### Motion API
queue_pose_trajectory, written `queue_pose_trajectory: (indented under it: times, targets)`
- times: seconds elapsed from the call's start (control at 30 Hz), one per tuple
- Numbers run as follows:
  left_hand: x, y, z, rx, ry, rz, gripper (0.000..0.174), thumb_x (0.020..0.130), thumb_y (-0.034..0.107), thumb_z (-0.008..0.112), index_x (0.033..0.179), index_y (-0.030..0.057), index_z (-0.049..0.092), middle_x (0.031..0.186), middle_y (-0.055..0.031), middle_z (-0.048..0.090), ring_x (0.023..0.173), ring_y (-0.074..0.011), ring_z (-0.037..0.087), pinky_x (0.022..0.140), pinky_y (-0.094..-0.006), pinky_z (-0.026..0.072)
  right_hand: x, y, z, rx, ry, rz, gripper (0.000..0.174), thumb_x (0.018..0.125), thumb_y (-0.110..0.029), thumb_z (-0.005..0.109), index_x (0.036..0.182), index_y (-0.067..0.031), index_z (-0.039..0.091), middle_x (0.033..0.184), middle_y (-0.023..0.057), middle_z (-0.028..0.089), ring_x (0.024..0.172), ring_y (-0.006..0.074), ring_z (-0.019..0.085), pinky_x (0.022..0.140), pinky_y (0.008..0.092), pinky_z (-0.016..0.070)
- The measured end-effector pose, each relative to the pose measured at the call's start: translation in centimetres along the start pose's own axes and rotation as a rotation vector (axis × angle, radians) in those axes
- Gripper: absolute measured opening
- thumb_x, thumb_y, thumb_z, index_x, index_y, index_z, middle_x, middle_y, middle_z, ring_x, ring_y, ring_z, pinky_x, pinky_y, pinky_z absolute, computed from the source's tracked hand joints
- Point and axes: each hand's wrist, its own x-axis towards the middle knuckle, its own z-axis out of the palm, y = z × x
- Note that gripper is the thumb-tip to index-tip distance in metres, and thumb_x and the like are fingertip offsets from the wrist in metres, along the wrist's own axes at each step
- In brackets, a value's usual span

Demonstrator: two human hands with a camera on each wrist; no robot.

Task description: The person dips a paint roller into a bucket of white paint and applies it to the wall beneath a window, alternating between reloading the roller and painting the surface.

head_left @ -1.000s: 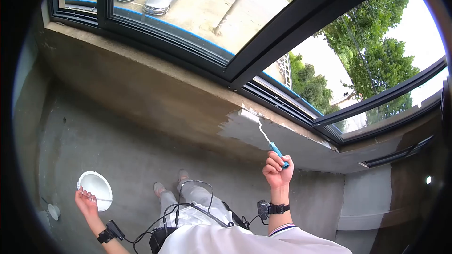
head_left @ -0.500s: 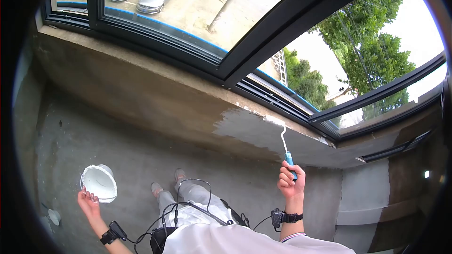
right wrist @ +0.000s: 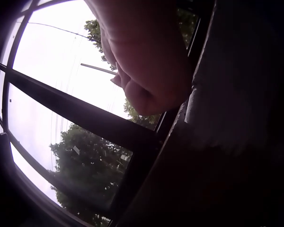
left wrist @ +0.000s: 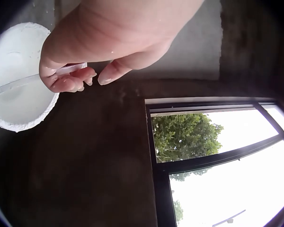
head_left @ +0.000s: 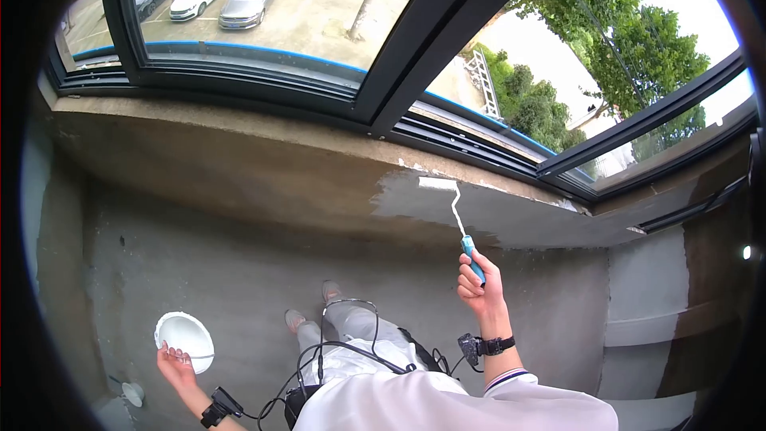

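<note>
In the head view my right hand (head_left: 483, 281) grips the blue handle of a paint roller (head_left: 456, 206), fingers curled round it. The roller's white sleeve (head_left: 438, 183) lies against the wall below the window, near the top edge of a pale grey painted patch (head_left: 407, 201). My left hand (head_left: 177, 367), low on the left, holds a white bucket (head_left: 185, 331) by its strip handle. White paint coats the bucket's rim and inside. In the left wrist view the fingers (left wrist: 75, 81) hook round the handle strip (left wrist: 16, 85). The right wrist view shows the hand's back, hiding the roller grip.
A dark-framed window (head_left: 255, 89) spans above the wall, with a bare ledge (head_left: 239, 122) under it. Feet (head_left: 294, 320) stand on the grey floor between the hands. Black cables (head_left: 359, 349) loop at the waist. A small round white object (head_left: 132, 393) is at lower left.
The roller slid right along the wall's top edge, then back left. My right hand followed it. My left hand still holds the bucket, and the head view has shifted.
</note>
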Motion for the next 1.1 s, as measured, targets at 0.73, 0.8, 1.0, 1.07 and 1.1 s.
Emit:
queue_pose_trajectory:
  times: [0.73, 0.8, 1.0, 1.07, 1.1]
  targets:
    - [-1.8, -0.3, 1.3, 0.085, -0.045, -0.035, 0.023, 0.079, 0.021, 0.059, 0.101, 0.0130, 0.058, 0.072, 0.0043, 0.044, 0.061, -0.0090, 0.043, 0.056, -0.0250, 0.0354, -2.9, 1.0, -0.1, -0.393, 0.098, -0.132, 0.019, 0.099, -0.022, 0.049, 0.086, -0.0087, 0.046, 0.051, -0.0016, 0.043, 0.036, 0.0071, 0.033, 0.036, 0.0230, 0.0254]
    - [-1.8, -0.4, 1.0, 0.098, -0.049, -0.031, 0.024, 0.079, 0.022, 0.059, 0.101, 0.0129, 0.058, 0.074, 0.0044, 0.043, 0.063, -0.0090, 0.042, 0.058, -0.0251, 0.0348, -3.2, 0.8, -1.5, -0.491, 0.280, -0.168, 0.017, 0.098, -0.020, 0.050, 0.085, -0.0096, 0.045, 0.058, -0.0022, 0.044, 0.040, 0.0063, 0.037, 0.038, 0.0225, 0.0274]
    - [-1.1, -0.8, 2.3, 0.137, -0.021, -0.009, 0.031, 0.078, 0.026, 0.058, 0.106, 0.0124, 0.059, 0.077, 0.0045, 0.041, 0.066, -0.0093, 0.040, 0.061, -0.0258, 0.0325, -0.2, 0.8, -4.1, -0.567, 0.323, -0.232, 0.016, 0.097, -0.016, 0.053, 0.087, -0.0122, 0.040, 0.060, -0.0023, 0.042, 0.042, 0.0077, 0.040, 0.039, 0.0237, 0.0307]
    - [-1.2, -0.6, 2.7, 0.136, -0.011, -0.011, 0.033, 0.078, 0.026, 0.059, 0.107, 0.0119, 0.059, 0.077, 0.0044, 0.041, 0.066, -0.0098, 0.039, 0.061, -0.0262, 0.0322, 0.7, 2.4, -4.5, -0.662, 0.363, -0.272, 0.016, 0.097, -0.016, 0.053, 0.088, -0.0126, 0.040, 0.060, -0.0018, 0.043, 0.043, 0.0083, 0.041, 0.039, 0.0242, 0.0318]
    - [-1.8, -0.6, 3.3, 0.135, -0.004, 0.003, 0.022, 0.078, 0.025, 0.059, 0.096, 0.0120, 0.059, 0.071, 0.0030, 0.044, 0.061, -0.0110, 0.041, 0.057, -0.0269, 0.0326, 1.1, 3.1, -4.1, -0.660, 0.368, -0.277, 0.016, 0.096, -0.016, 0.053, 0.089, -0.0128, 0.040, 0.060, -0.0013, 0.044, 0.044, 0.0085, 0.042, 0.039, 0.0245, 0.0322]
